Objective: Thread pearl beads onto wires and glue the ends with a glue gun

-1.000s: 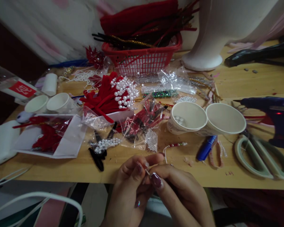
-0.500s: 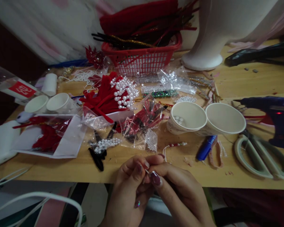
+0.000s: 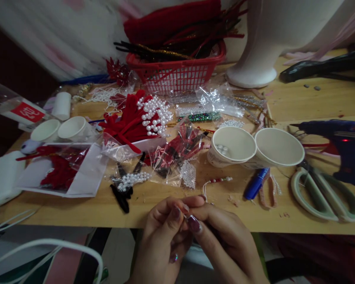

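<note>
My left hand (image 3: 162, 236) and my right hand (image 3: 221, 240) meet at the near edge of the wooden table (image 3: 298, 102), fingertips pinched together on a thin white wire. That beaded wire (image 3: 215, 182) loops up onto the table and carries a few red and white beads at its far end. What sits between the fingertips is too small to make out. Just beyond the hands lie a paper cup with a few pearls (image 3: 232, 146) and a second paper cup (image 3: 279, 150), both tipped on their sides.
A red basket of chenille stems (image 3: 177, 71) stands at the back, red stems with pearls (image 3: 142, 116) in the middle. Scissors (image 3: 325, 193), a blue glue gun (image 3: 343, 144) and a blue pen (image 3: 256, 183) lie right. Two cups (image 3: 62, 129) and bagged red pieces (image 3: 62, 169) lie left.
Both hands stay together at the table edge and have shifted very slightly lower; the fingertips have closed tighter around the wire.
</note>
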Demonstrator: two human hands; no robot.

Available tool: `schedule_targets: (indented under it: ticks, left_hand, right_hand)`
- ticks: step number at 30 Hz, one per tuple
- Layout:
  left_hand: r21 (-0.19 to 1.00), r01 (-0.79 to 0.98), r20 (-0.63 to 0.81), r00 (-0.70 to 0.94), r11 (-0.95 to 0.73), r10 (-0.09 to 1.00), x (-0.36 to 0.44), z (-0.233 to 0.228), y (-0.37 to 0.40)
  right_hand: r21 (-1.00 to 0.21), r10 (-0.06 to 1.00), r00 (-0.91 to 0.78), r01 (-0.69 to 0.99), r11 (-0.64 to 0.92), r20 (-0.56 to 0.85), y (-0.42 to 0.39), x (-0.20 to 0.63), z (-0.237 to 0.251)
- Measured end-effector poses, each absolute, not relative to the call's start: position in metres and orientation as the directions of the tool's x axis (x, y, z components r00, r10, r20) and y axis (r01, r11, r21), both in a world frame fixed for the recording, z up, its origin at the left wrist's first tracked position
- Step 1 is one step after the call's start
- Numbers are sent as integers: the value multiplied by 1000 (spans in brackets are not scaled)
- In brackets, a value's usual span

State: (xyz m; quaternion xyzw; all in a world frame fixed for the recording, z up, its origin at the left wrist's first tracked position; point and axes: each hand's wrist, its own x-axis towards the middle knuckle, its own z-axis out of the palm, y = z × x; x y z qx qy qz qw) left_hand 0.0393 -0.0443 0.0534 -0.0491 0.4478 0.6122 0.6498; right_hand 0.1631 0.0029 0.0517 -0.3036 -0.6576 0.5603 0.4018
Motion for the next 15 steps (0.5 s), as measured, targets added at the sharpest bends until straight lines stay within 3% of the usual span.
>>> schedule_targets:
  ticks: [6,11,15]
  left_hand:
    - [525,-805,-626,-147,275,766,37,54,-45]
    - [523,-805,-637,-151,280,756,39,52,-41]
    - [510,-823,-638,-167,251,751,42,53,-41]
  right_hand:
    - [-986,855,-492,-59,154,162,3,162,52]
    - [-983,835,-525,-159,95,166,6,161,52]
    - [-984,858,-484,-27,179,169,1,164,51]
